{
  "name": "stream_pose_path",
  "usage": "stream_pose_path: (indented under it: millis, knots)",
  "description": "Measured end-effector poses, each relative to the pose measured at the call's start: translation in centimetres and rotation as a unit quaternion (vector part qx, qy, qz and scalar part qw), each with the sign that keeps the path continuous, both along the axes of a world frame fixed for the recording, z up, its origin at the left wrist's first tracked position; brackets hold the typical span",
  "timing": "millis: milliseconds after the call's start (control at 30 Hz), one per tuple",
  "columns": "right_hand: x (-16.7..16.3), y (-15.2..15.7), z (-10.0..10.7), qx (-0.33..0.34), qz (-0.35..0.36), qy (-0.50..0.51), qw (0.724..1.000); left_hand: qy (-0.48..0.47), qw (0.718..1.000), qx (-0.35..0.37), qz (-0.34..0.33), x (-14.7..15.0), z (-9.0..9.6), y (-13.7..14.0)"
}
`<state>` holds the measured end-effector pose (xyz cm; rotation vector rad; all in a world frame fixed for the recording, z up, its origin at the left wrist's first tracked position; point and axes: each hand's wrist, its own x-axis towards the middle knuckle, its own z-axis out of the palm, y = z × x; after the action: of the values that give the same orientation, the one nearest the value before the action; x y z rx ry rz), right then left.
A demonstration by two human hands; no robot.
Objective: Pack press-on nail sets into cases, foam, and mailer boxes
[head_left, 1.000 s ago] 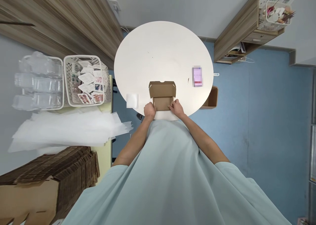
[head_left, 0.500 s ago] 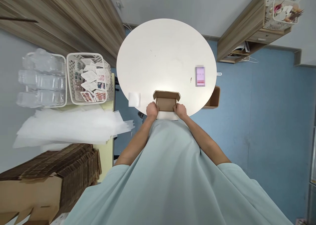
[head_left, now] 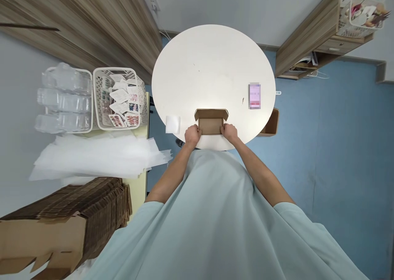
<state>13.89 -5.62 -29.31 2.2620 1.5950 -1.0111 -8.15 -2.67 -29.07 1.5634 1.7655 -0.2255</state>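
A small brown cardboard box stands near the front edge of the white oval table, its lid flap raised at the far side. My left hand is closed on the box's left near corner. On the opposite corner, my right hand grips the right side wall. The fingertips of both hands are partly hidden at the box walls. Left of the box lies a white foam sheet. Farther right on the table is a phone with a pink, blurred screen.
On my left are a white basket of packaged press-on nails or similar cards, a basket of clear plastic packs, white foam sheets and stacked flat cardboard boxes. A brown bin stands beyond the table's right edge.
The box has moved slightly away from me on the table, with both hands still on it. The whole view has shifted a little.
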Motion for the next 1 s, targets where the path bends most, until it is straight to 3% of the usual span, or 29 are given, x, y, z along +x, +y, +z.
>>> stream_pose_path:
  millis: [133, 267, 333, 400, 500, 667, 1000]
  knots:
    - [0.8, -1.1, 0.8, -0.001, -0.034, 0.017, 0.999, -0.042, 0.997, 0.064, 0.027, -2.8, 0.3, -0.2]
    - [2.3, -3.4, 2.1, 0.031, -0.070, 0.043, 0.996, 0.038, 0.970, 0.176, 0.162, -8.2, -0.1, 0.5]
    - [2.9, -4.5, 2.7, 0.040, -0.084, 0.056, 0.994, 0.082, 0.961, 0.162, 0.209, -10.5, -0.7, 1.1]
    - [3.4, -5.3, 3.2, 0.045, -0.094, 0.068, 0.992, 0.094, 0.965, 0.134, 0.207, -11.8, -1.3, 1.4]
    - [3.7, -5.7, 3.7, 0.054, -0.101, 0.084, 0.990, 0.091, 0.968, 0.123, 0.200, -12.2, -2.0, 1.5]
    - [3.2, -5.2, 4.4, 0.079, -0.104, 0.109, 0.985, 0.061, 0.960, 0.163, 0.221, -11.0, -1.7, 1.3]
    - [1.1, -4.2, 6.1, 0.109, -0.087, 0.179, 0.974, -0.053, 0.947, 0.140, 0.285, -9.8, 1.2, 0.0]
